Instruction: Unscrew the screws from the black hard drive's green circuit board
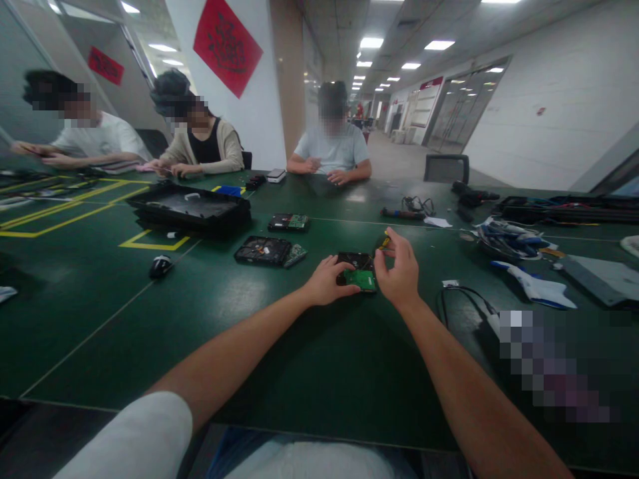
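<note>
On the green table, straight ahead of me, lies a hard drive (360, 279) with its green circuit board facing up. My left hand (327, 282) grips its left side, the thumb over the board's near edge and the fingers along the far part. My right hand (401, 271) pinches the yellow-and-black handle of a screwdriver (384, 243) above the drive's right side. The thin shaft slants down toward the board; where its tip rests is too small to tell. Left of my hands lie another black drive (262, 250), a loose circuit board (295, 255) and a further drive (289, 222).
Stacked black trays (190, 209) and a mouse (160, 266) are on the left. To the right lie bundled cables (512, 239), a white-and-blue cloth-like item (542, 286) and a grey flat box (604, 278). Three people sit across the table, one (329, 150) directly opposite.
</note>
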Motion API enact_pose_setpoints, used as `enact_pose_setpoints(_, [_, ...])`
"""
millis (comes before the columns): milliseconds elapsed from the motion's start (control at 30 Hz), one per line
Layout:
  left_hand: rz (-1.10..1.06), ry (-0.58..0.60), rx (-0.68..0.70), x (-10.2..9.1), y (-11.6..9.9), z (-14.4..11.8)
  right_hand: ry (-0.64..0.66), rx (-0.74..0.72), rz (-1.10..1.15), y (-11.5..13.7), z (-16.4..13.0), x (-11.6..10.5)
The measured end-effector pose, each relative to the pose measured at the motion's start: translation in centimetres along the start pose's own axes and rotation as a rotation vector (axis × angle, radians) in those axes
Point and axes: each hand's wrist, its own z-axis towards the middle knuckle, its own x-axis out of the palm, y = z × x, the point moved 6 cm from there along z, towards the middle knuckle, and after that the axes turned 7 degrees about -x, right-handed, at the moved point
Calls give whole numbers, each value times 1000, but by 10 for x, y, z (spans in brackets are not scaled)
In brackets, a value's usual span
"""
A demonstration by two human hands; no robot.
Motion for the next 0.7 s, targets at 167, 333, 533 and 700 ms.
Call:
enact_pose_setpoints(167, [9, 3, 8, 0, 2, 1, -9, 34, 18, -1, 1, -1])
enact_pose_setpoints(333, [18, 13, 1, 0, 1, 1, -6, 11, 11, 4, 1, -3])
enact_pose_setpoints(533, [4, 5, -5, -1, 0, 0, -14, 33, 13, 1, 0, -2])
enact_pose_setpoints(700, [0, 11, -12, -1, 0, 0, 3, 0, 10, 3, 1, -1])
